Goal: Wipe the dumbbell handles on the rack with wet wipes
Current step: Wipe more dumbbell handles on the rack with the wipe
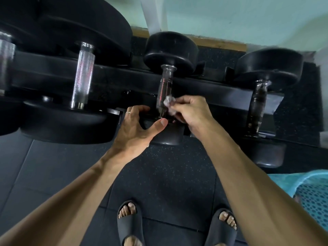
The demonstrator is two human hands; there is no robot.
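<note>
Black dumbbells lie across a black rack. My right hand pinches a crumpled white wet wipe against the lower right side of the middle dumbbell's chrome handle. My left hand grips that dumbbell's near head, thumb on top and fingers curled behind the edge. A ring shows on one left finger. To the left a larger dumbbell has a knurled chrome handle. To the right is another dumbbell with a darker handle.
Dark speckled rubber floor lies under the rack. My feet in black slides stand close to it. A teal perforated basket sits at the right edge. A pale green wall with a white post is behind the rack.
</note>
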